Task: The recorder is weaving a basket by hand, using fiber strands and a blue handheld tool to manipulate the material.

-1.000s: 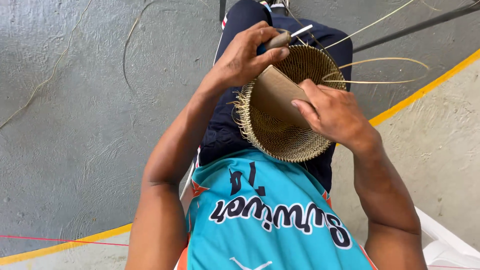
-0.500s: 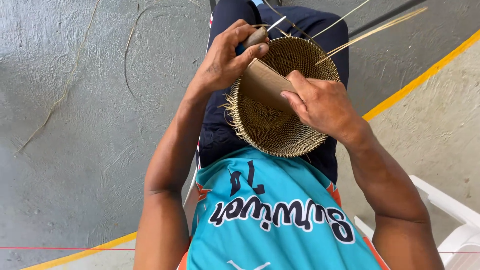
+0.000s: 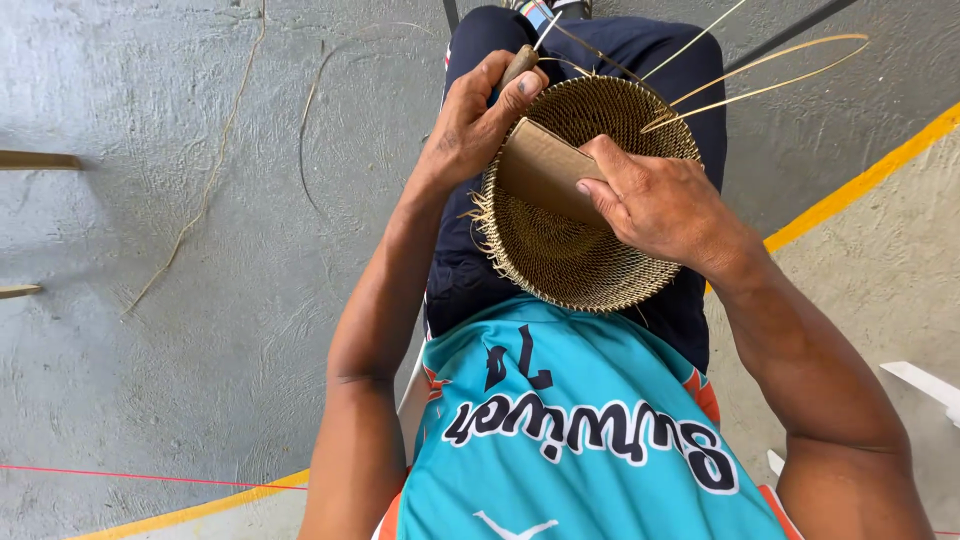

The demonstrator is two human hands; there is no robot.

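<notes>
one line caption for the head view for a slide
Left hand grips a wooden-handled tool while right hand steadies a woven basket.

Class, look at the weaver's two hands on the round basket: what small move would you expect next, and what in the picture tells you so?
Probably the left hand pushes its brown-handled tool through the rim of the basket to open a gap. The tool's tip sits at the rim, loose strips stick out there unwoven, and the right hand steadies the basket, pressing a flat brown piece against it.
</notes>
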